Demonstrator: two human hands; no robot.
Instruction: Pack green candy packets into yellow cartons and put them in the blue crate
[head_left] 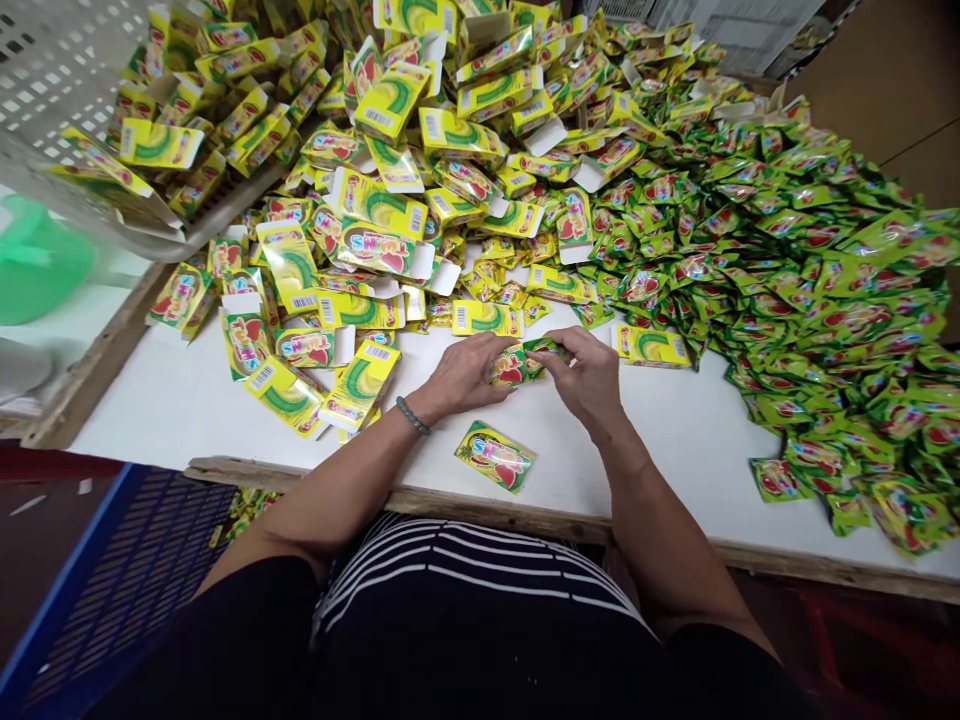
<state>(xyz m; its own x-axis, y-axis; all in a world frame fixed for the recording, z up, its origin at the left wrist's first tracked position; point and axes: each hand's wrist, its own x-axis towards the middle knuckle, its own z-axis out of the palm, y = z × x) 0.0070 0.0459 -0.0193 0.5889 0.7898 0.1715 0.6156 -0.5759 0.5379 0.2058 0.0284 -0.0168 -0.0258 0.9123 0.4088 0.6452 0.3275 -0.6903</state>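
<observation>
Small printed packet (519, 362) is pinched between the narrowly closed fingers of the left hand (465, 375) and right hand (589, 375) above the white worktable (675, 430) — a flat printed carton (495, 457) lies just nearer the body, with foil sachets (787, 300) heaped to the right.

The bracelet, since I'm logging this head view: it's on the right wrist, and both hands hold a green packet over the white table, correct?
Wrong wrist: the head view shows the bead bracelet on the left wrist, not the right. The left hand and right hand do hold the green packet over the white table.
</observation>
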